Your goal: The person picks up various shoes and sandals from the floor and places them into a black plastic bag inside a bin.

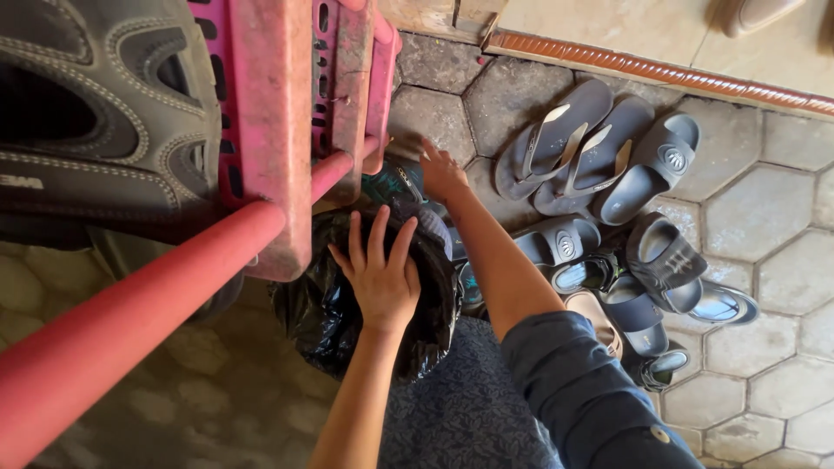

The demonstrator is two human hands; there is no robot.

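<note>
Red bar (130, 321) and pink rack (278, 122) up close, both hands at a black bag (321, 313) below.

Left hand (382, 278) lies flat on the bag's top, fingers (375, 233) spread wide and gripping nothing. Right hand (441, 174) reaches past the bag toward the rack's foot, fingers half curled and touching a teal item (391, 187) at the bag's mouth; I cannot tell whether they have hold of it. The bag sits on the paved floor (764, 208), just beside the rack and in front of the person's blue patterned lap. A dark shoe (95, 113) rests on the rack at upper left. Grey flip-flops (565, 143) and slides (656, 169) lie in a heap to the right, near the right arm's blue sleeve (591, 391).
</note>
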